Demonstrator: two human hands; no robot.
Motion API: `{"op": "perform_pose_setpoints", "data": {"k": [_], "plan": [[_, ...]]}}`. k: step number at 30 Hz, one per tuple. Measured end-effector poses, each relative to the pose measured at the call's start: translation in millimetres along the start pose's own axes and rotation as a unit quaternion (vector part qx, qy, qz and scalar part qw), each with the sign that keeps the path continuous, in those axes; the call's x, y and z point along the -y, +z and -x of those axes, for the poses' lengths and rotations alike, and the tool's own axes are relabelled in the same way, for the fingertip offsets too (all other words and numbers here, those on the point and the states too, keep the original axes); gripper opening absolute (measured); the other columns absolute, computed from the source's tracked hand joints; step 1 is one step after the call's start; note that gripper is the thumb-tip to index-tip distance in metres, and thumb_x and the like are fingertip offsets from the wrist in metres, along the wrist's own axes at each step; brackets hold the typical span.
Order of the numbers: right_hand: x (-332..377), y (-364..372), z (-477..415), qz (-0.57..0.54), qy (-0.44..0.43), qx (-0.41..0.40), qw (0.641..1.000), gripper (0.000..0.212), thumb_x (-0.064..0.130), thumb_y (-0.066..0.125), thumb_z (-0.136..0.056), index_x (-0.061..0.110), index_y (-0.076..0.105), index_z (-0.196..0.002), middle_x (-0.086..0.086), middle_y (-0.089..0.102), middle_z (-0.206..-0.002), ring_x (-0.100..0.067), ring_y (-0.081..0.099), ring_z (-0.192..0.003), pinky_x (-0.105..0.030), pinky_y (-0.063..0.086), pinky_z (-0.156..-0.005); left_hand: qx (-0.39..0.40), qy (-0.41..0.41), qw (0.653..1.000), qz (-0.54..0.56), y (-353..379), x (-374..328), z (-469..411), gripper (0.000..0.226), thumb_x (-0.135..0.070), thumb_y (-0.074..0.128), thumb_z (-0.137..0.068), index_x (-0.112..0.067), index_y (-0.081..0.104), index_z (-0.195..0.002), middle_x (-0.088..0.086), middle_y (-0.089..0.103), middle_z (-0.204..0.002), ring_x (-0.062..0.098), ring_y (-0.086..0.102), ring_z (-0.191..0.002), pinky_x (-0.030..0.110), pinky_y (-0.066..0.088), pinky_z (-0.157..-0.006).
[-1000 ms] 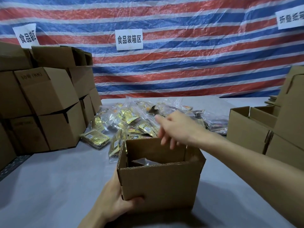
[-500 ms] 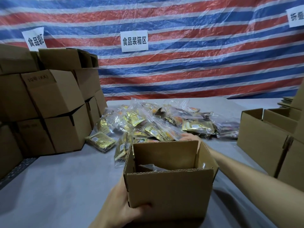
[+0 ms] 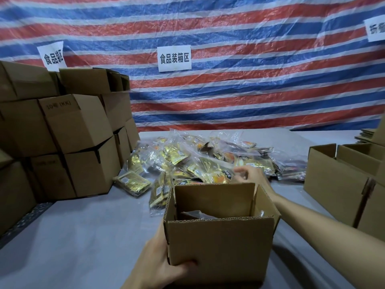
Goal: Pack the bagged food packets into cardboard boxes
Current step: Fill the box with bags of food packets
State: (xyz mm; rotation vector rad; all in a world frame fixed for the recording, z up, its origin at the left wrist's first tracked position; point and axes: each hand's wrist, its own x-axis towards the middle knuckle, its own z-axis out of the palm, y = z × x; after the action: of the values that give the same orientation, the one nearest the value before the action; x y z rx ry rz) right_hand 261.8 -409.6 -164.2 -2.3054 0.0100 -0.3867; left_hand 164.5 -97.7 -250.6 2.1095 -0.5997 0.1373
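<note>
Reaching past the open box [image 3: 218, 243], the right hand [image 3: 253, 178] pinches a bagged packet [image 3: 220, 176] in curled fingers [image 3: 241, 171] — just behind the box's far wall, at the near edge of the pile [image 3: 183, 157]; the left hand [image 3: 158, 263] grips the box's near corner.

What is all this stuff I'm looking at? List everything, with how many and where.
open box: one, brown, front centre, with a clear bag inside.
food packets: a big pile, gold, orange and dark, in clear bags, behind the open box.
closed boxes: a stack too partly hidden to count, brown, left.
side boxes: at least two, brown, open-topped, right.
paper signs: three, white, on the tarp.
tarp: one, red, blue and white stripes, backdrop.
table: one, grey, under everything.
left hand: grips the open box's near left corner.
right hand: at the pile behind the box; grip unclear.
</note>
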Motion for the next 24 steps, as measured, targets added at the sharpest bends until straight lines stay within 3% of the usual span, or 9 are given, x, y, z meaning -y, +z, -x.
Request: {"op": "perform_pose_setpoints", "data": {"k": [2, 5, 9, 13, 16, 18, 21, 24], "plan": [[7, -9, 0, 0.031, -0.026, -0.089, 0.995, 0.02, 0.018, 0.07, -0.094, 0.011, 0.075, -0.112, -0.001, 0.073, -0.103, -0.014, 0.065, -0.089, -0.031, 0.053, -0.08, 0.0, 0.015, 1.0, 0.007, 0, 0, 0, 0.095, -0.059, 0.078, -0.065, -0.03, 0.044, -0.149, -0.025, 0.064, -0.128, -0.004, 0.062, -0.116, 0.024, 0.052, -0.086], [15, -25, 3, 0.035, -0.034, -0.153, 0.987, 0.02, 0.017, 0.076, -0.088, 0.016, 0.077, -0.107, 0.0, 0.077, -0.096, -0.015, 0.069, -0.088, -0.039, 0.058, -0.085, 0.002, 0.024, 1.0, 0.02, 2, 2, -1, 0.092, -0.06, 0.079, -0.066, -0.031, 0.046, -0.148, -0.024, 0.063, -0.131, -0.005, 0.061, -0.117, 0.013, 0.049, -0.084], [19, -36, 5, 0.042, -0.039, -0.132, 0.99, 0.04, 0.015, 0.08, -0.083, 0.016, 0.069, -0.122, 0.003, 0.074, -0.09, -0.019, 0.07, -0.091, -0.044, 0.058, -0.087, 0.008, 0.014, 1.0, 0.014, 3, 1, -1, 0.09, -0.054, 0.078, -0.066, -0.033, 0.045, -0.147, -0.022, 0.063, -0.13, -0.003, 0.062, -0.116, 0.011, 0.05, -0.08], [16, -45, 1, 0.026, 0.055, -0.106, 0.993, 0.015, 0.017, 0.082, -0.082, 0.012, 0.078, -0.095, -0.001, 0.074, -0.092, -0.02, 0.068, -0.087, -0.046, 0.06, -0.084, -0.003, 0.011, 1.0, 0.008, 1, 2, 1, 0.092, -0.056, 0.078, -0.065, -0.038, 0.043, -0.148, -0.026, 0.062, -0.13, -0.007, 0.061, -0.115, 0.015, 0.051, -0.083], [16, -54, 4, -0.025, 0.124, -0.037, 0.991, 0.009, 0.015, 0.082, -0.083, 0.008, 0.076, -0.082, -0.006, 0.071, -0.086, -0.019, 0.065, -0.076, -0.032, 0.059, -0.065, -0.011, 0.016, 1.0, 0.01, 1, -1, 2, 0.094, -0.058, 0.078, -0.064, -0.036, 0.042, -0.148, -0.026, 0.061, -0.131, -0.005, 0.06, -0.117, 0.025, 0.052, -0.085], [21, -60, 7, -0.034, 0.127, -0.018, 0.991, 0.008, 0.014, 0.081, -0.084, 0.009, 0.076, -0.081, -0.008, 0.071, -0.083, -0.018, 0.062, -0.071, -0.029, 0.053, -0.059, -0.019, 0.022, 0.999, 0.019, 1, -3, 2, 0.094, -0.059, 0.079, -0.064, -0.036, 0.043, -0.148, -0.026, 0.061, -0.132, -0.005, 0.06, -0.118, 0.028, 0.052, -0.088], [33, -70, 7, -0.041, 0.117, -0.027, 0.992, 0.008, 0.011, 0.081, -0.083, 0.01, 0.075, -0.078, -0.011, 0.073, -0.087, -0.021, 0.064, -0.077, -0.035, 0.053, -0.068, -0.022, 0.026, 0.999, 0.036, 1, -7, 2, 0.099, -0.06, 0.08, -0.064, -0.034, 0.039, -0.151, -0.025, 0.059, -0.137, -0.002, 0.059, -0.122, 0.034, 0.052, -0.093], [51, -84, 5, -0.046, 0.086, -0.054, 0.994, 0.01, 0.009, 0.08, -0.083, 0.008, 0.075, -0.074, -0.003, 0.072, -0.087, -0.018, 0.064, -0.086, -0.03, 0.05, -0.069, -0.024, 0.031, 0.999, 0.037, 0, -11, 2, 0.099, -0.063, 0.079, -0.064, -0.033, 0.04, -0.151, -0.024, 0.058, -0.138, 0.0, 0.058, -0.124, 0.039, 0.053, -0.097]]}}
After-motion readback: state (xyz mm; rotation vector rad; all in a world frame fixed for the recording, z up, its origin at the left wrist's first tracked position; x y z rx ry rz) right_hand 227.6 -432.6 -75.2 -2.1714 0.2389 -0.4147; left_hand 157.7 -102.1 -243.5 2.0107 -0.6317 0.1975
